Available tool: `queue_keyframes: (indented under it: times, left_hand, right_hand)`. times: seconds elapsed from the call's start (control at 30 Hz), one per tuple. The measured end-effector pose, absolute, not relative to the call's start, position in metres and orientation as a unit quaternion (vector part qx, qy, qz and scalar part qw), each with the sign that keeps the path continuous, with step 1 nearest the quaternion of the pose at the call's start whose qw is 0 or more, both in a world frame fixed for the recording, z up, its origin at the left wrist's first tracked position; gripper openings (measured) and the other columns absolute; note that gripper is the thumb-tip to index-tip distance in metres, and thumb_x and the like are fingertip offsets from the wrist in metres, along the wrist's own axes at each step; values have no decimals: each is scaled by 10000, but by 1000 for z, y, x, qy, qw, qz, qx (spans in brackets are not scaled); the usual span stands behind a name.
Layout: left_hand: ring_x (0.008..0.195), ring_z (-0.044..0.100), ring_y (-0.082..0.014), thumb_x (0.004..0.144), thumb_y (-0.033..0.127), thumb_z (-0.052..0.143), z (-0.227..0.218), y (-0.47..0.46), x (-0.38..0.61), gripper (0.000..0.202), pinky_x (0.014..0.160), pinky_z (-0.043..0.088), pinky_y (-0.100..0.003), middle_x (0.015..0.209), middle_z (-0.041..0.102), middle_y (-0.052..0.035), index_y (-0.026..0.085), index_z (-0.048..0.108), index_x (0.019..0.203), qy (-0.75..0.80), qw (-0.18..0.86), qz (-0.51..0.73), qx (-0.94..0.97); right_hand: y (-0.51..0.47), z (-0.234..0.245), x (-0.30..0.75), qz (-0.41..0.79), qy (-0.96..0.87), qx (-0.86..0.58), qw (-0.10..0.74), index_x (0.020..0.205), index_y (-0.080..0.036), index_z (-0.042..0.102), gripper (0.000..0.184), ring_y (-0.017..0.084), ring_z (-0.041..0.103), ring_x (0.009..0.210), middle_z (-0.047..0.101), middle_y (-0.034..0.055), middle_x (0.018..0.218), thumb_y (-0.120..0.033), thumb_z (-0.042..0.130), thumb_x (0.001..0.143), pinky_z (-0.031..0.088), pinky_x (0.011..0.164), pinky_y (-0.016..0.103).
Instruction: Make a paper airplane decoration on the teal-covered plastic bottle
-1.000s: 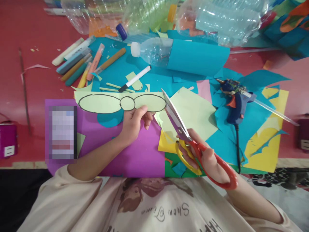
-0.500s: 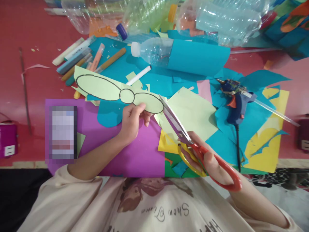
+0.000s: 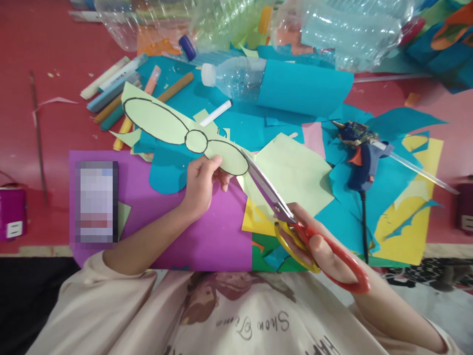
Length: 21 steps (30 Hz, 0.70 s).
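My left hand (image 3: 203, 182) pinches a light green paper piece (image 3: 157, 121) near its right lobe, thumb on top. A black outline on the paper shows two long ovals joined by a small circle. In my right hand (image 3: 318, 246) are scissors (image 3: 269, 190) with one red and one yellow handle loop. Their blades point up and left, and the tips lie at the paper's right end, along the outline of the right oval. Below the blades lies a larger light green sheet (image 3: 295, 167).
A bottle wrapped in blue paper (image 3: 303, 88) lies beyond the hands. Markers (image 3: 111, 84) are piled at the left, with a phone (image 3: 96, 202) nearer. A glue gun (image 3: 364, 158) rests at the right. Clear plastic bottles (image 3: 343, 29) line the back. A purple sheet (image 3: 166, 236) lies in front.
The paper piece has turned clockwise in my left hand, so its left end sits higher and further right. The scissors stay at its right end, with their blades slightly closer together.
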<state>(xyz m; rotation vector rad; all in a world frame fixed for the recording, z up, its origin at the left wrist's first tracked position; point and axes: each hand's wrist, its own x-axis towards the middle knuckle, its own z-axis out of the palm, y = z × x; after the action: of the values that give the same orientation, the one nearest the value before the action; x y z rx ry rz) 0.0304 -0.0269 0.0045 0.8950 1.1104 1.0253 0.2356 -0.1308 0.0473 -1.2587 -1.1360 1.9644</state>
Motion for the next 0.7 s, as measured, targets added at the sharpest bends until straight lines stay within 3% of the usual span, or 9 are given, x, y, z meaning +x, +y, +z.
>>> queue_keyframes:
  times: [0.47, 0.7]
  left_hand:
    - [365, 437, -85, 796, 435, 599, 2, -26, 29, 386, 398, 373, -248, 417, 464, 34, 192, 503, 512, 490, 629, 449, 403]
    - [376, 479, -74, 823, 403, 633, -4, -28, 27, 383, 398, 366, -221, 435, 553, 21, 171, 565, 526, 479, 623, 429, 444]
  right_hand:
    - [-133, 40, 239, 752, -404, -451, 260, 1140, -230, 464, 641, 53, 201, 386, 351, -115, 539, -780, 481, 812, 154, 354, 236]
    - [-135, 34, 241, 747, -405, -454, 268, 1092, -229, 473, 638, 49, 210, 400, 343, -119, 534, -782, 532, 780, 175, 375, 230]
